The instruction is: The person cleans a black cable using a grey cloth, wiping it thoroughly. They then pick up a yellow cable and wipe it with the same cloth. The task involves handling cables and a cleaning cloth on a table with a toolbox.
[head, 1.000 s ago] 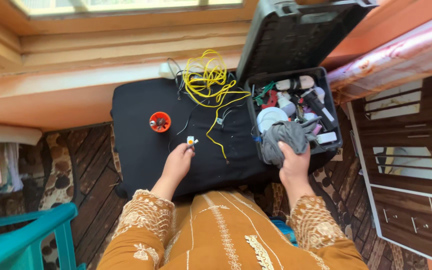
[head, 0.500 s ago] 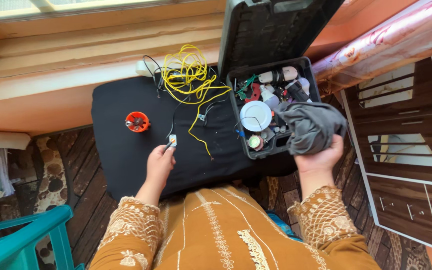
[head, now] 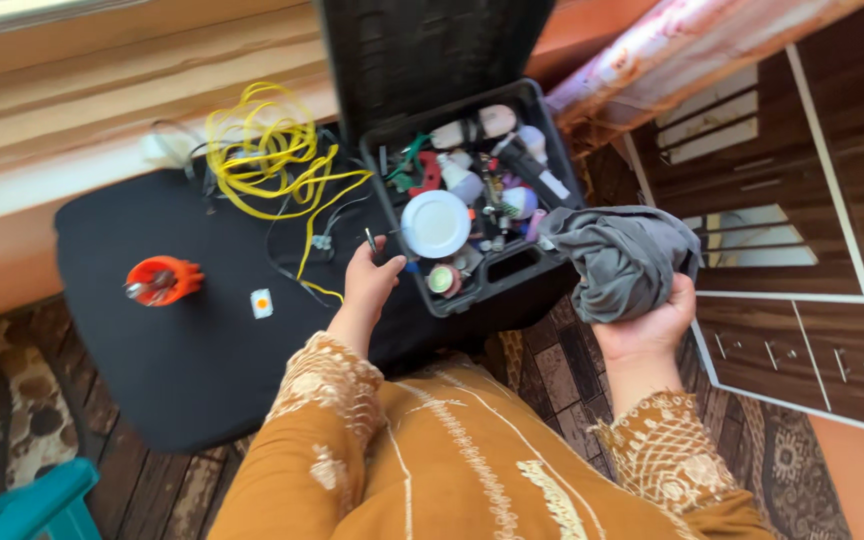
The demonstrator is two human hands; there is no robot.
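Note:
My left hand (head: 367, 282) rests at the left edge of an open black toolbox (head: 544, 276), fingers curled around a thin dark tool whose tip pokes up. My right hand (head: 652, 328) holds a bunched grey cloth (head: 624, 258) in the air, just right of the toolbox. Inside the box lie a white round disc (head: 435, 223) and several small parts and bulbs. A small white square piece with an orange dot (head: 261, 302) lies alone on the black mat (head: 182, 380), left of my left hand.
Tangled yellow wire (head: 262, 150) and black leads lie on the mat behind my left hand. An orange round part (head: 162, 280) sits at the left. The toolbox lid (head: 422, 50) stands raised. A brown cabinet (head: 812, 250) is on the right, a teal chair (head: 22, 510) at bottom left.
My right hand lifted the grey cloth out of the toolbox and carried it right. My left hand left the small white piece on the mat and moved to the toolbox edge.

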